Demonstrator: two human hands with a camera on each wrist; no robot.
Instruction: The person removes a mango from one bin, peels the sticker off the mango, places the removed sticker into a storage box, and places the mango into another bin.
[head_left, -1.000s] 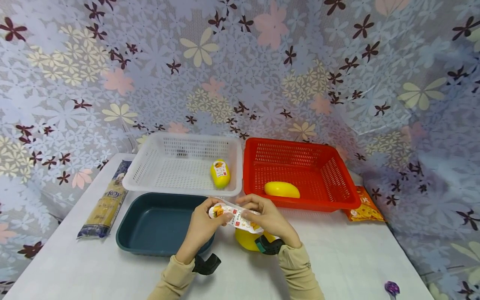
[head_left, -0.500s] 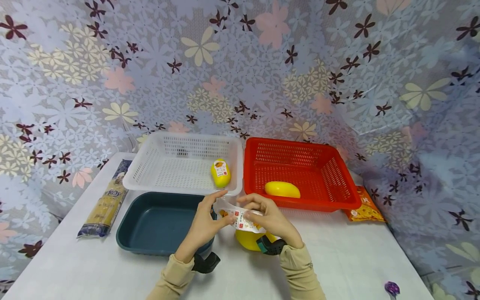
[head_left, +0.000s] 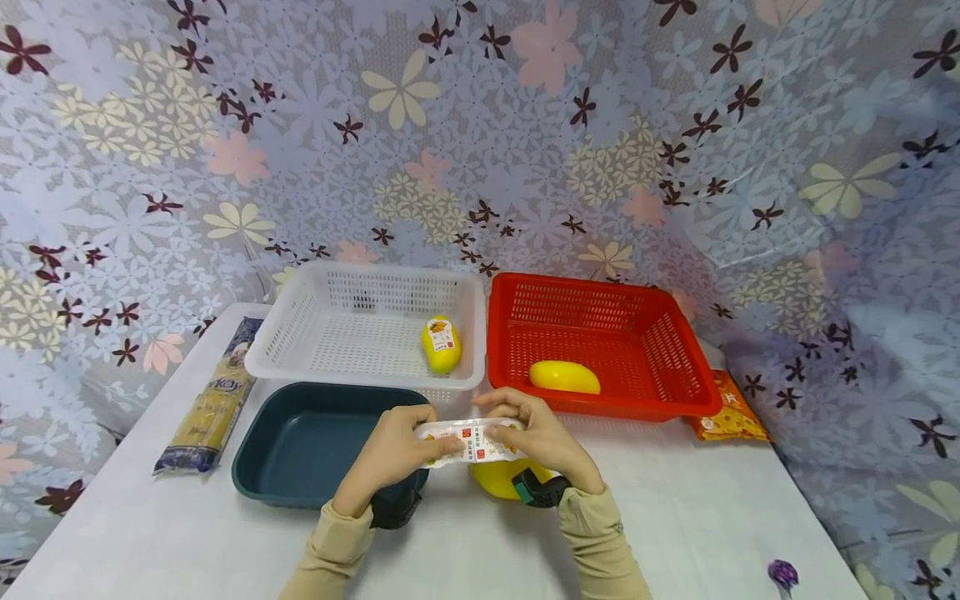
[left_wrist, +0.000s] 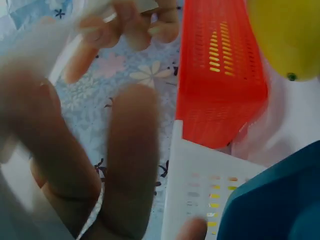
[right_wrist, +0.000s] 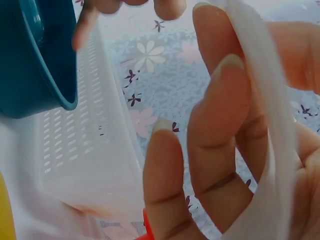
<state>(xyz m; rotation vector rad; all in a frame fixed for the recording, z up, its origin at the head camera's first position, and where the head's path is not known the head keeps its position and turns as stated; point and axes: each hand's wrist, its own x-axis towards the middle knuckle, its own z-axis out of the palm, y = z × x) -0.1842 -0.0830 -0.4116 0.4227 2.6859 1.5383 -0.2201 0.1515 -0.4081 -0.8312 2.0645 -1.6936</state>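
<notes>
Between both hands a white strip of printed labels (head_left: 474, 442), with red squares and small food pictures, is stretched level. My left hand (head_left: 392, 450) pinches its left end, thumb on top. The right end is pinched by my right hand (head_left: 546, 435), thumb pressed on the print. In the right wrist view the strip (right_wrist: 274, 110) shows nearly edge-on as a pale band between thumb and fingers. Below the right hand lies a yellow mango (head_left: 493, 480), partly hidden by the hand and wrist camera. Another mango (head_left: 444, 360) with a similar label stuck on it rests in the white basket.
A white basket (head_left: 300, 342) and a red basket (head_left: 678, 354) stand behind the hands, the red one holding a mango (head_left: 564, 378). A dark teal bin (head_left: 322, 450) sits left, beside a pasta packet (head_left: 213, 404). At right are an orange snack bag (head_left: 731, 412) and a purple lollipop (head_left: 783, 573).
My left hand loosened its fingers from the strip's left part, then pinched that end again slightly lower. The strip went from slanting to level. The right hand stayed almost still.
</notes>
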